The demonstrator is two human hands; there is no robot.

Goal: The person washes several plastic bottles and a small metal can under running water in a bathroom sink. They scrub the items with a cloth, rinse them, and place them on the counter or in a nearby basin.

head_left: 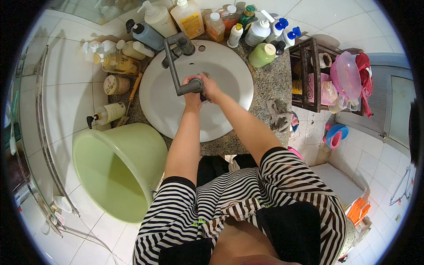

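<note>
Both my hands are over the white washbasin point(155, 99), under the outlet of a dark grey swivel faucet point(174, 68). My left hand point(192, 96) is partly covered by the round faucet head. Close beside it on the right, my right hand point(209, 87) has its fingers bent near the outlet. Something dark shows between the hands, too hidden to name. Whether either hand holds it, I cannot tell. The basin is set in a speckled stone countertop point(265, 86).
Pump bottles and jars line the back, such as a green jar point(261, 55). A large green plastic tub point(122, 172) lies tilted at the left. A grey cloth point(280, 116) lies on the counter's right edge, near a brown rack point(316, 76) holding pink plastic basins point(346, 74).
</note>
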